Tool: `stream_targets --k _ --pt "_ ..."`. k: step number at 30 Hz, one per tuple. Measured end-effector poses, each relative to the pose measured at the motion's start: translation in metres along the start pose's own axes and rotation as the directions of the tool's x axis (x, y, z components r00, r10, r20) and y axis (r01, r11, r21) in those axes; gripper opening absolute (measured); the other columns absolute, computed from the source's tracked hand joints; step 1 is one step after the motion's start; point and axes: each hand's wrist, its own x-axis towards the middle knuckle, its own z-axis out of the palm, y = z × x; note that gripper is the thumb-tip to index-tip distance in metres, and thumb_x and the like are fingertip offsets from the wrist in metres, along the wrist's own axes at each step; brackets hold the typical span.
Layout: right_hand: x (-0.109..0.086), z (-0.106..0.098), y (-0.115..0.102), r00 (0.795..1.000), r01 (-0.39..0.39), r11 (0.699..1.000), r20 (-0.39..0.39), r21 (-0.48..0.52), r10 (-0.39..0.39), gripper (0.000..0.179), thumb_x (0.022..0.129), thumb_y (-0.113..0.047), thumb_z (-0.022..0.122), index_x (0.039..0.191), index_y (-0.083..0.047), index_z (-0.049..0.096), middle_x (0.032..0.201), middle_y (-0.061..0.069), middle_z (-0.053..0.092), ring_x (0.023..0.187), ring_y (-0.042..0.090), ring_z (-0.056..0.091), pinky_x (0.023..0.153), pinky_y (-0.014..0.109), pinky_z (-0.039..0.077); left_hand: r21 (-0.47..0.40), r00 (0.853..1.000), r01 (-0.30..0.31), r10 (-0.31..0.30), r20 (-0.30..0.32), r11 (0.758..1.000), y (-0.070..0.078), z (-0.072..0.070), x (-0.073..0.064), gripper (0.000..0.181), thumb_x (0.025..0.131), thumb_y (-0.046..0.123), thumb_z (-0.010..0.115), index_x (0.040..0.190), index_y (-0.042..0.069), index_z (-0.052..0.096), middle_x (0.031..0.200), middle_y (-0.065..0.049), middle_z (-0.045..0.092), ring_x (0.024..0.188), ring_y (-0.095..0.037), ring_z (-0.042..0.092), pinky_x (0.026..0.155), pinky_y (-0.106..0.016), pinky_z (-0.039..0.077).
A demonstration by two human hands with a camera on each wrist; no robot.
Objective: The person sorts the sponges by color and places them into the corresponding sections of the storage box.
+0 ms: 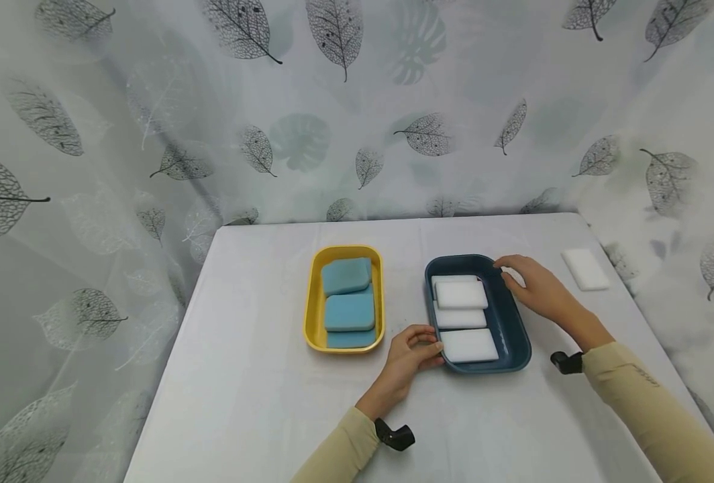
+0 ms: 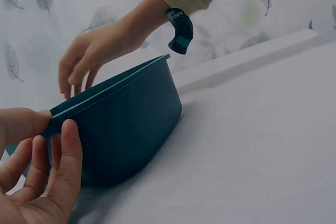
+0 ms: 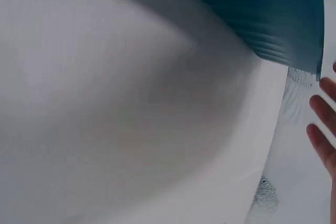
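A dark blue plastic tray [image 1: 511, 339] sits on the right half of the table, with several white sponges [image 1: 468, 345] along its left side, one lying on top of others. My left hand [image 1: 408, 362] pinches the tray's near-left rim; in the left wrist view the thumb is over the rim and the fingers [image 2: 69, 150] are against the outer wall. At the far-right corner of the tray is my right hand [image 1: 538, 288], fingers loosely bent near the rim. The right wrist view shows its fingers [image 3: 321, 142] spread beside the tray wall [image 3: 283, 19].
Left of the blue tray stands a yellow tray [image 1: 313, 315] holding several blue sponges [image 1: 349, 312]. A single white sponge [image 1: 585, 269] lies near the right edge of the white-covered table [image 1: 260, 376]. A leaf-printed curtain [image 1: 369, 121] hangs behind and around the table.
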Motion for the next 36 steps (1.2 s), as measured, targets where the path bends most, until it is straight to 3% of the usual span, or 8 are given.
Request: stream_targets --k 4,10,18,25,28,36 --pt "-0.007 -0.003 0.012 0.986 -0.162 0.986 -0.038 0.045 0.163 0.027 0.106 -0.007 0.055 0.129 0.004 0.063 0.130 0.029 0.064 0.122 0.048 0.058 0.100 0.067 0.047 0.004 1.000 0.003 -0.003 0.000 1.000 0.000 0.000 0.000 0.036 0.093 -0.003 0.073 0.128 -0.002 0.062 0.101 0.000 0.063 0.088 -0.012 0.066 0.078 -0.030 0.065" --pt "-0.016 -0.006 0.043 0.935 -0.337 0.940 -0.103 0.052 0.341 0.030 0.105 -0.007 0.049 0.128 0.008 0.061 0.130 0.035 0.061 0.119 0.053 0.056 0.096 0.069 0.045 0.008 1.000 0.002 -0.002 0.006 1.000 -0.001 0.000 0.000 0.035 0.093 -0.002 0.073 0.127 0.000 0.063 0.102 0.000 0.064 0.088 -0.012 0.066 0.079 -0.031 0.065" --pt "-0.023 -0.015 0.076 0.888 -0.437 0.899 -0.164 -0.016 0.429 0.037 0.104 -0.011 0.045 0.129 0.012 0.059 0.133 0.043 0.054 0.117 0.063 0.048 0.093 0.077 0.040 0.006 1.000 0.002 -0.002 0.002 1.000 -0.001 -0.001 0.001 0.035 0.093 -0.002 0.073 0.127 0.000 0.063 0.101 0.000 0.064 0.087 -0.012 0.067 0.078 -0.030 0.065" --pt "-0.032 -0.020 0.098 0.829 -0.529 0.848 -0.224 -0.018 0.512 0.044 0.102 -0.017 0.045 0.131 0.015 0.053 0.132 0.044 0.051 0.117 0.069 0.041 0.091 0.077 0.035 0.002 1.000 0.002 -0.002 0.006 1.000 -0.001 0.000 0.000 0.035 0.094 -0.002 0.073 0.127 0.000 0.063 0.102 0.000 0.064 0.087 -0.012 0.066 0.078 -0.030 0.065" --pt "-0.036 -0.022 0.105 0.816 -0.558 0.828 -0.209 -0.048 0.538 0.048 0.101 -0.020 0.044 0.131 0.018 0.050 0.131 0.046 0.049 0.117 0.069 0.040 0.093 0.075 0.032 0.001 1.000 -0.003 0.003 0.003 1.000 -0.001 0.000 0.000 0.035 0.093 -0.003 0.073 0.127 -0.001 0.063 0.102 0.000 0.063 0.087 -0.012 0.066 0.078 -0.030 0.065" --pt "-0.040 -0.026 0.114 0.786 -0.618 0.781 -0.085 -0.091 0.612 0.056 0.101 -0.024 0.044 0.132 0.022 0.042 0.132 0.051 0.038 0.120 0.073 0.035 0.094 0.078 0.030 0.000 1.000 -0.023 0.023 0.016 1.000 -0.001 -0.001 0.000 0.037 0.094 -0.006 0.071 0.129 -0.006 0.060 0.101 -0.002 0.063 0.085 -0.011 0.067 0.078 -0.029 0.065"
